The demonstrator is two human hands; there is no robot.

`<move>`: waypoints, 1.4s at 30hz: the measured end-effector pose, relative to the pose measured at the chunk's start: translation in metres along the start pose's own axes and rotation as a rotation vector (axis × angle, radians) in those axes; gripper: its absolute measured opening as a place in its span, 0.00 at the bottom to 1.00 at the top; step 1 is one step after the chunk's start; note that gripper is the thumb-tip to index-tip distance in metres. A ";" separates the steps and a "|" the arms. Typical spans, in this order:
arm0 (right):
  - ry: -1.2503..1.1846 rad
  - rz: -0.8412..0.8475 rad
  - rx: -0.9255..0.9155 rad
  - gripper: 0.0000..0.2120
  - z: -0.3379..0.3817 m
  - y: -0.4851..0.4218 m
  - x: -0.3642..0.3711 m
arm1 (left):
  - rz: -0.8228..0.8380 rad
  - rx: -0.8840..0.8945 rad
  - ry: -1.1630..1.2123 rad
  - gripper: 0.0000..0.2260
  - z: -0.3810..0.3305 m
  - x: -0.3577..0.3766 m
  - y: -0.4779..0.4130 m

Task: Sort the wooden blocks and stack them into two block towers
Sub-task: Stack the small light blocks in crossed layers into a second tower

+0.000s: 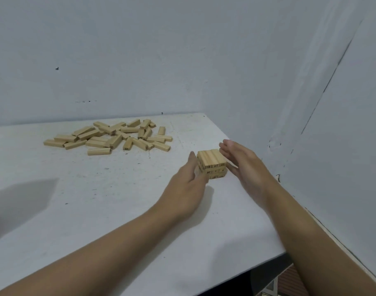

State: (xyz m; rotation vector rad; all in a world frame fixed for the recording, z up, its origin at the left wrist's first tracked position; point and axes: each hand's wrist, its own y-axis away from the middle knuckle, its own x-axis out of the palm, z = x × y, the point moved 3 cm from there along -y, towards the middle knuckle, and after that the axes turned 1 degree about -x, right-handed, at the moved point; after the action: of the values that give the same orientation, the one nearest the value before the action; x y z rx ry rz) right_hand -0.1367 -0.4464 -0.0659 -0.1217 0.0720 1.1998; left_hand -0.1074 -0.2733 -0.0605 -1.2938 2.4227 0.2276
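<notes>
A short block tower (212, 164) was set near the right edge of the white table (97, 210), close to the side wall (343, 146). The left hand (182, 189) and right hand (242, 165) were held flat beside it, fingers straight, nothing pinched. Loose blocks (110, 137) were heaped well apart by the far edge, a wide stretch of tabletop between.

Nothing reads clearly: the dark printed marks on the block tower (213, 167) are blurred.
</notes>
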 end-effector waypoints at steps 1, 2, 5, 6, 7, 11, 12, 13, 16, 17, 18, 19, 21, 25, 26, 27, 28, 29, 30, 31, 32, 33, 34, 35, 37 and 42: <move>-0.024 0.010 0.005 0.23 -0.001 0.003 0.000 | 0.004 0.005 0.006 0.25 -0.002 0.008 -0.001; -0.032 0.018 0.013 0.23 -0.002 0.004 0.000 | -0.003 0.004 0.010 0.25 -0.003 0.013 -0.002; 0.000 0.038 0.023 0.16 -0.004 0.007 0.001 | -0.033 -0.003 0.068 0.27 -0.005 0.022 -0.006; 0.030 0.049 0.016 0.18 -0.004 0.007 0.002 | -0.044 -0.001 0.089 0.27 -0.005 0.023 -0.006; 0.048 0.059 0.013 0.22 -0.003 0.008 0.002 | -0.053 -0.003 0.109 0.26 -0.004 0.023 -0.006; 0.060 0.071 0.001 0.24 -0.001 0.010 0.005 | -0.060 0.000 0.111 0.26 0.004 0.027 -0.012; 0.057 0.066 -0.002 0.22 -0.002 0.009 0.004 | -0.059 0.001 0.104 0.26 0.007 0.028 -0.014; 0.054 0.064 -0.007 0.21 -0.003 0.009 0.004 | -0.058 0.001 0.096 0.26 0.009 0.029 -0.016; 0.065 0.088 -0.016 0.22 -0.008 0.006 0.004 | -0.053 0.006 0.063 0.25 0.010 0.031 -0.017; 0.065 0.095 -0.016 0.21 -0.008 0.005 0.004 | -0.047 0.008 0.053 0.25 0.009 0.031 -0.017; 0.065 0.101 -0.014 0.20 -0.009 0.005 0.004 | -0.042 0.009 0.048 0.25 0.008 0.031 -0.016; 0.064 0.110 -0.015 0.20 -0.008 0.005 0.004 | -0.036 0.008 0.042 0.25 0.008 0.032 -0.016; 0.059 0.115 -0.016 0.20 -0.006 0.006 0.006 | -0.027 0.017 0.030 0.26 0.007 0.033 -0.015; 0.064 0.099 -0.021 0.20 -0.006 0.007 0.006 | -0.011 0.032 0.006 0.27 0.008 0.033 -0.017; 0.067 0.099 -0.023 0.20 -0.007 0.007 0.006 | -0.010 0.032 0.004 0.27 0.008 0.033 -0.017; 0.067 0.100 -0.025 0.20 -0.007 0.007 0.006 | -0.010 0.031 0.004 0.28 0.008 0.033 -0.017; 0.068 0.099 -0.027 0.20 -0.007 0.007 0.005 | -0.012 0.030 0.006 0.28 0.009 0.033 -0.017; 0.071 0.099 -0.030 0.20 -0.007 0.007 0.005 | -0.015 0.029 0.011 0.28 0.009 0.033 -0.017; 0.074 0.100 -0.034 0.21 -0.007 0.007 0.006 | -0.018 0.028 0.018 0.28 0.010 0.033 -0.017; 0.073 0.098 -0.037 0.21 -0.007 0.007 0.006 | -0.021 0.026 0.026 0.28 0.011 0.032 -0.017; 0.068 0.093 -0.039 0.21 -0.006 0.007 0.006 | -0.024 0.024 0.033 0.27 0.011 0.032 -0.017; 0.066 0.083 -0.040 0.20 -0.006 0.007 0.005 | -0.025 0.021 0.036 0.27 0.012 0.031 -0.017; 0.066 0.074 -0.040 0.20 -0.005 0.007 0.005 | -0.023 0.020 0.039 0.27 0.012 0.031 -0.017; 0.067 0.069 -0.040 0.20 -0.005 0.008 0.005 | -0.019 0.019 0.042 0.28 0.012 0.030 -0.016; 0.062 0.068 -0.044 0.21 -0.004 0.009 0.005 | -0.014 0.020 0.049 0.27 0.010 0.030 -0.015; 0.075 0.043 -0.055 0.22 -0.005 0.009 0.005 | -0.020 0.035 0.062 0.26 0.007 0.025 -0.013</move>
State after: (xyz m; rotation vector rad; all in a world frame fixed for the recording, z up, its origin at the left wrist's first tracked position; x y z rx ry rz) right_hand -0.1429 -0.4393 -0.0717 -0.2144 0.1077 1.2406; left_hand -0.1078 -0.2977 -0.0765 -1.3274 2.4533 0.1415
